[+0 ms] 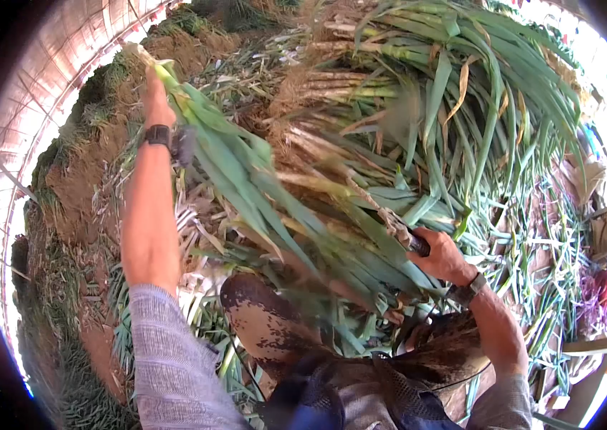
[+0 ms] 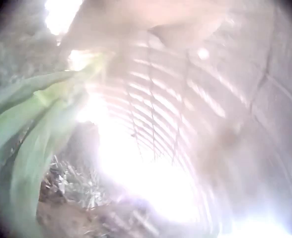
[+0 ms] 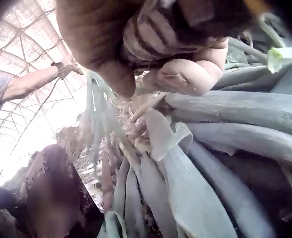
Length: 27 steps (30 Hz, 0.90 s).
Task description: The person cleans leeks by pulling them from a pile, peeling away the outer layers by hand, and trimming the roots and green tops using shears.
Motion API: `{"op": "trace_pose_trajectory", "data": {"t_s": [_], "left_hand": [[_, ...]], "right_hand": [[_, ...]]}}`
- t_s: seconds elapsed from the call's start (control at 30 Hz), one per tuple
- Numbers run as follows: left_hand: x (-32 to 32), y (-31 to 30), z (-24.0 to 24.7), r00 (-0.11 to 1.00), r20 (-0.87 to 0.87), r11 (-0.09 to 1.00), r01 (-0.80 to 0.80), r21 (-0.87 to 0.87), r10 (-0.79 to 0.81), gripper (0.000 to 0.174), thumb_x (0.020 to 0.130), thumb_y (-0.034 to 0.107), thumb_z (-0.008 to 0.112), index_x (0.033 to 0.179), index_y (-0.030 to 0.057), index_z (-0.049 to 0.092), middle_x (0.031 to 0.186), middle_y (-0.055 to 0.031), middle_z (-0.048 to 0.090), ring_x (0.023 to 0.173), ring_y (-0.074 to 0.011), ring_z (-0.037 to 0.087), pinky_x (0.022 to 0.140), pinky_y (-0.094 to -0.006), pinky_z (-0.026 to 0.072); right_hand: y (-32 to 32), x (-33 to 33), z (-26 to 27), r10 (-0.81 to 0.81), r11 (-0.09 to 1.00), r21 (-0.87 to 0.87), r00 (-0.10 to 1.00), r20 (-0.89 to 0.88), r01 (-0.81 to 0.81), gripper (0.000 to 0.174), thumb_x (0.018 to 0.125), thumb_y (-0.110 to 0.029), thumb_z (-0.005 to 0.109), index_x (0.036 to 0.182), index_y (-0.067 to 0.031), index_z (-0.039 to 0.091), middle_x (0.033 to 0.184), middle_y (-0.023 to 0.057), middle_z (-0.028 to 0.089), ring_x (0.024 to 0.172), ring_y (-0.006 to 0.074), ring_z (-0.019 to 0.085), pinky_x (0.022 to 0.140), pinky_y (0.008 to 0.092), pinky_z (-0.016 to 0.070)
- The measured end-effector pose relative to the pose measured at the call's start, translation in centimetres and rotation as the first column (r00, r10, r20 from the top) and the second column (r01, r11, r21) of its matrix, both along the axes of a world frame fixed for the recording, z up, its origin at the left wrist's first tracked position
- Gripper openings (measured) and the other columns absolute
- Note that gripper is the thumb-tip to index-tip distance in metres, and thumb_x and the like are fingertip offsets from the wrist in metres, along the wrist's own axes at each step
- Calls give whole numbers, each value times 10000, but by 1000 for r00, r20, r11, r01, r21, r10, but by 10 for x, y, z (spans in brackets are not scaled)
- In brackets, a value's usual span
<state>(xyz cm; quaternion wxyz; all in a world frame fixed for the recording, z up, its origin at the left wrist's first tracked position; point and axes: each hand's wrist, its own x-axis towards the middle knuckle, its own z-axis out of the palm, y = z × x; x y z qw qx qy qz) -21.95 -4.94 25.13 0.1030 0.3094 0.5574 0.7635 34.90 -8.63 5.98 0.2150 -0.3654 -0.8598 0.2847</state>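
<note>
Likely light, stiff-stalked and floppy-leaved, the leek (image 1: 221,156) slants beside the pile (image 1: 454,132), left hand (image 1: 159,100) gripping its pale stalk end, best hold, right hand (image 1: 449,256) holding a tool (image 1: 397,228).

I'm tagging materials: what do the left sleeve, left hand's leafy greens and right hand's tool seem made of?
Sleeve: matte woven cloth, streaked and creased. Leafy greens: plant matter, apparently waxy; long green blades. Tool: perhaps worn metal, dull; mottled brown, material uncertain.

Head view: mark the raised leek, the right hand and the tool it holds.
Raised leek (image 1: 228,165), head view: middle of its green leaves.
Right hand (image 1: 448,256), head view: back of the hand.
Tool (image 1: 392,222), head view: mottled middle section.
</note>
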Motion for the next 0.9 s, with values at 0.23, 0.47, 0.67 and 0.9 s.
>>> {"op": "trace_pose_trajectory", "data": {"t_s": [0.23,0.47,0.67,0.9], "left_hand": [[153,-39,-141,736,195,653,670,-353,-648,321,963,350,550,1069,62,646,1034,-107,689,960,-214,656,851,-386,533],[248,-40,-292,633,650,728,663,-175,-420,488,900,303,679,1231,16,463,1139,-157,598,910,-275,667,631,-432,592],[246,-6,-299,624,715,843,529,-91,-315,370,886,333,681,1114,61,575,1017,-84,625,842,-211,662,626,-367,574],[239,3,-290,570,743,857,515,9,-350,348,819,279,763,1047,69,605,1025,-90,636,918,-217,604,799,-394,528]], "right_hand": [[6,-6,1,28,999,-43,996,80,-25,384,732,-176,732,1060,4,646,852,205,666,771,336,658,707,405,515],[5,-2,10,28,1000,-19,984,179,-25,353,747,-238,727,1037,-55,645,800,201,666,771,376,664,695,435,521],[-3,10,19,0,998,59,966,258,-16,308,750,-252,730,959,-45,638,744,177,658,733,374,660,660,451,519],[-8,31,37,-72,997,11,940,333,73,337,763,-232,725,1031,-46,639,761,162,665,703,326,662,649,408,519]]}}
